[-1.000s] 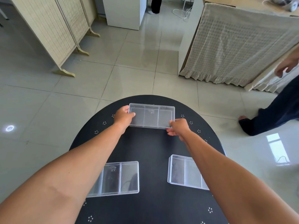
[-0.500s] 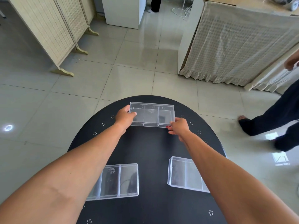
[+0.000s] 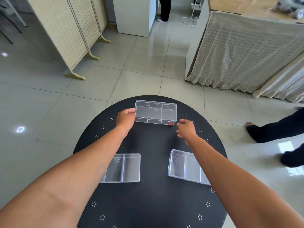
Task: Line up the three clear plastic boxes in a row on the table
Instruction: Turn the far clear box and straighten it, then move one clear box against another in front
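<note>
On round black table [image 3: 153,203], three clear boxes [image 3: 156,112], two hands [image 3: 125,118]

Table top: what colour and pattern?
Black table, dotted with small white rings of dots; the head view, the only one, shows it clearly.

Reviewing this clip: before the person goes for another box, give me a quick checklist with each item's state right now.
1. Far box resting on the black table: ok.
2. Right hand clear of the far box: ok, open and apart from it.
3. Left hand clear of the far box: not ok, fingers at its left end.
4. Near left box free to grasp: ok, though the left forearm covers part of it.
5. Near right box free to grasp: ok, partly under the right forearm.
6. Three boxes in one row: not ok.
</note>
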Demonstrator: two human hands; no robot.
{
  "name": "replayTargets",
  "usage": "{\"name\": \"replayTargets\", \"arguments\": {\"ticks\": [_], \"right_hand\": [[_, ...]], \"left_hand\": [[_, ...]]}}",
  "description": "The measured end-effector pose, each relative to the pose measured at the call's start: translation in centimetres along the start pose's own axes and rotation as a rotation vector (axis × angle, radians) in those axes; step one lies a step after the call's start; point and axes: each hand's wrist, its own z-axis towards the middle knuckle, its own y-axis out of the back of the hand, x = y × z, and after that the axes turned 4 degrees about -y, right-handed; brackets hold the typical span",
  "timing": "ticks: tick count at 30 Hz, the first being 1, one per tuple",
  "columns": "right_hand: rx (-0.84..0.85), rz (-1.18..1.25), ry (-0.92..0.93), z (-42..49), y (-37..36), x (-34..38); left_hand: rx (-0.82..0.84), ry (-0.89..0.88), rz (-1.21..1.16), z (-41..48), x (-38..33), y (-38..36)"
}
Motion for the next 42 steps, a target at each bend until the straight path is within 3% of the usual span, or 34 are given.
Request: {"name": "replayTargets", "arguments": {"ticks": [7, 15, 26, 29, 35, 42], "right_hand": [[0.032, -0.017, 0.161, -6.0, 0.4, -1.7], [0.187, -0.128, 0.209, -11.7, -2.9, -5.2], [0.207, -0.31, 0.149, -15.7, -8.8, -9.7], [0.227, -0.291, 0.11, -16.4, -10.4, -10.1], [0.22, -0.201, 0.078, -17.5, -12.5, -11.2], [0.226, -0.123, 0.068, -18.8, -13.0, -12.7]], "left_hand": [[0.007, -0.007, -0.058, -6.0, 1.1, 1.6], [-0.047, -0.005, -0.011, -12.0, 4.8, 4.8], [-0.261, 0.066, 0.353, -13.3, 12.1, 12.9], [-0.212, 0.112, 0.274, -12.9, 13.7, 14.2], [0.037, 0.162, 0.11, -12.1, 15.7, 15.6], [0.097, 0.105, 0.056, -14.3, 15.2, 15.5]]}}
